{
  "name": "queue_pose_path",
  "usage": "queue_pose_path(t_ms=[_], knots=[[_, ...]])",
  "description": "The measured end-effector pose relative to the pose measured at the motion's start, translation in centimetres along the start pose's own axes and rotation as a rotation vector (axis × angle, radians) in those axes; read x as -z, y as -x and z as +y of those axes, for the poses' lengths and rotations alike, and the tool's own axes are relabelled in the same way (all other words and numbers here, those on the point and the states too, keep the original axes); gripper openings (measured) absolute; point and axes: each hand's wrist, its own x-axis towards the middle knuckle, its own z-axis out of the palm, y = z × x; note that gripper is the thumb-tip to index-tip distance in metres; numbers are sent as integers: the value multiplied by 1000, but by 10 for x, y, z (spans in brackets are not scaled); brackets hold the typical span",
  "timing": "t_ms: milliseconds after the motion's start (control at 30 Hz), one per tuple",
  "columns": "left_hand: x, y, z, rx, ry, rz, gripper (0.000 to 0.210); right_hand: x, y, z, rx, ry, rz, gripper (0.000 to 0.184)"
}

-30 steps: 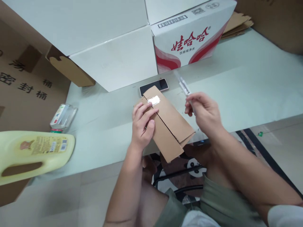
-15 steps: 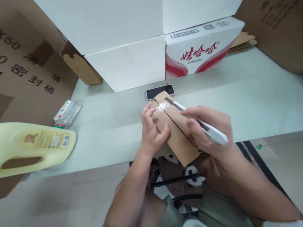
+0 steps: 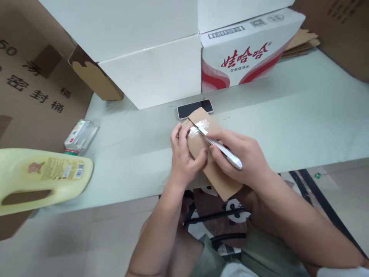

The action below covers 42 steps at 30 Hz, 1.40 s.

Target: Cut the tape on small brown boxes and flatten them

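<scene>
A small brown cardboard box lies slantwise at the table's near side, its lower end past the edge. Clear tape crosses its top near the far end. My left hand grips the box's left side, thumb on top and fingers along the side. In my right hand is a white utility knife, held between thumb and fingers. Its blade lies over the tape and points toward the box's far left corner. Whether the blade has gone into the tape I cannot tell.
A phone lies just beyond the box. White cartons and a red-printed water carton stand behind. To the left are a clear bottle, a yellow jug and a large cardboard carton. The table's front edge is close.
My right hand has moved left with the utility knife, and the blade has gone from the tape's right side across it toward the far left corner. My left hand stays on the box.
</scene>
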Motion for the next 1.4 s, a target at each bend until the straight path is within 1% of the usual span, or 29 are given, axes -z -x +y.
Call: queue_pose_path(t_ms=[300, 467, 533, 600, 633, 700, 733, 767, 800, 833, 900, 933, 967, 1033, 1067, 1133, 1167, 1233, 1300, 1367, 1400], knots=[[1, 0, -1, 17, 3, 6, 66, 3, 2, 1, 34, 2, 142, 12], [2, -1, 1, 48, 0, 7, 65, 9, 7, -1, 96, 14, 197, 13], [2, 0, 2, 65, 4, 7, 66, 11, 13, -4, 85, -6, 235, 14], [2, 0, 0, 67, 10, 11, 68, 12, 20, -4, 16, -56, 316, 15], [3, 0, -2, 65, 14, 18, 68, 12, 24, -2, -35, -92, 395, 18], [4, -1, -8, 61, 29, 29, 70, 10, 29, 7, -149, -157, 571, 32], [6, -2, -13, 56, 41, 31, 71, 8, 30, 15, -198, -175, 630, 38], [8, -3, -18, 53, 59, 30, 73, 6, 30, 24, -235, -176, 662, 40], [11, -4, -24, 51, 84, 23, 76, 3, 30, 35, -264, -148, 655, 40], [15, -5, -30, 54, 116, 12, 78, 0, 29, 47, -287, -93, 602, 36], [24, -6, -41, 90, 196, -13, 77, -6, 28, 71, -333, 64, 426, 24], [29, -7, -46, 122, 237, -21, 74, -10, 28, 83, -359, 141, 318, 20], [33, -7, -50, 161, 274, -14, 71, -13, 28, 93, -389, 204, 202, 23], [41, -8, -55, 254, 320, 44, 61, -19, 29, 108, -464, 281, -4, 39], [44, -9, -56, 312, 330, 92, 55, -22, 30, 114, -505, 307, -83, 46], [48, -10, -56, 476, 385, 187, 42, -24, 32, 120, -580, 349, -201, 58], [50, -11, -55, 570, 447, 229, 38, -25, 33, 121, -606, 364, -236, 64], [53, -12, -52, 738, 599, 274, 37, -25, 34, 123, -622, 388, -244, 68], [57, -12, -48, 833, 667, 266, 40, -25, 34, 125, -592, 406, -199, 59], [61, -11, -46, 866, 626, 235, 40, -26, 35, 127, -508, 387, -160, 44], [63, -10, -45, 872, 602, 227, 41, -26, 36, 128, -448, 344, -163, 38]])
